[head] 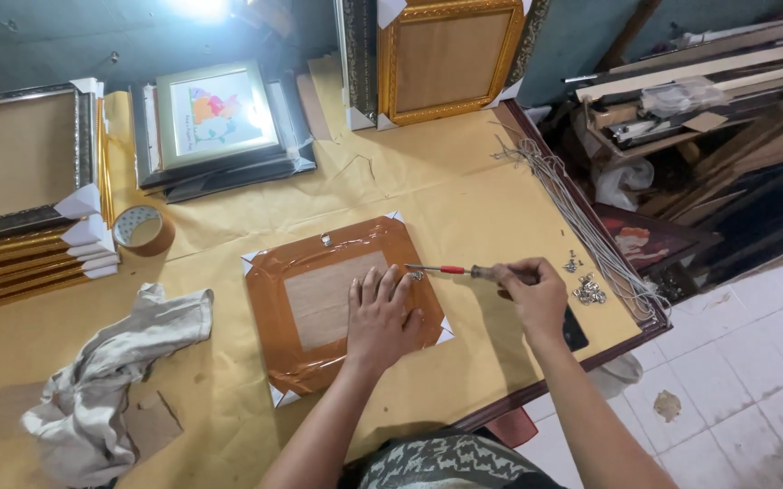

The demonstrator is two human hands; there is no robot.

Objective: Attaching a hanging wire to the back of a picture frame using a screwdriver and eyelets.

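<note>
A picture frame (319, 299) lies face down on the yellow paper-covered table (464, 199), its back sealed with shiny brown tape and white corner guards. A small metal hanger (326, 239) sits at its top edge. My left hand (382, 317) presses flat on the frame's right side, fingers spread. My right hand (532, 290) grips a screwdriver (450, 270) with a red shaft section. Its tip points left at a small metal fitting (417, 274) on the frame's right edge, just by my left fingertips.
Small metal hangers and screws (588, 290) lie near the table's right edge beside a bundle of cord (572, 208). A roll of brown tape (142, 228), a crumpled grey cloth (110, 371), stacked frames (215, 127) and a gold frame (450, 59) surround the work area.
</note>
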